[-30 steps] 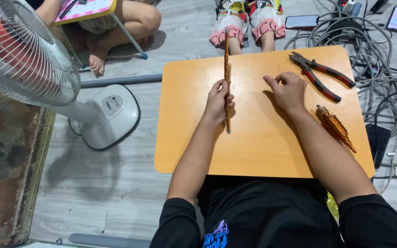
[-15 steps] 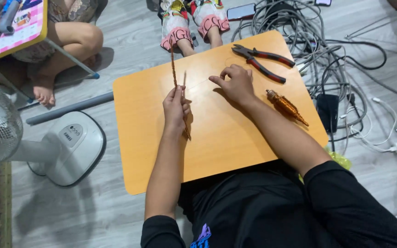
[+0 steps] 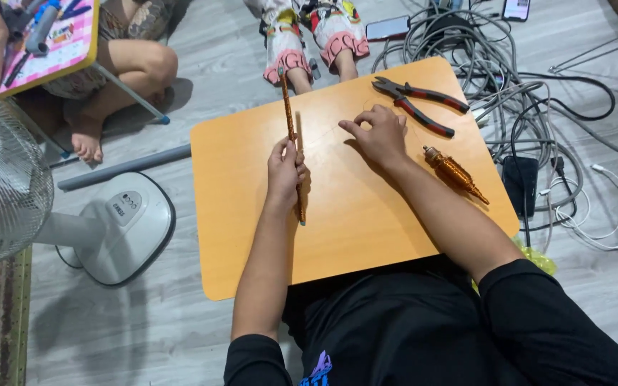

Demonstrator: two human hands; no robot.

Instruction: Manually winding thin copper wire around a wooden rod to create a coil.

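My left hand (image 3: 285, 170) grips a long thin rod wound with copper-coloured wire (image 3: 289, 114), held lengthwise over the orange board (image 3: 237, 186). The rod's far end reaches past the board's back edge. My right hand (image 3: 377, 136) rests on the board to the right of the rod, with thumb and forefinger pinched together; a very thin wire seems to run from them, hard to tell. A cone-shaped spool of copper wire (image 3: 455, 174) lies right of my right forearm. Pliers with red and black handles (image 3: 416, 106) lie at the board's back right corner.
A standing fan (image 3: 8, 186) with its white base (image 3: 123, 225) is on the floor at left. A tangle of grey cables (image 3: 509, 64), phones and a charger lie at right. Other people's legs and feet are beyond the board, beside a small pink table (image 3: 51, 36).
The view has shifted and the board now sits more level in frame. My left hand still grips the rod; my right hand stays beside it with fingers pinched.
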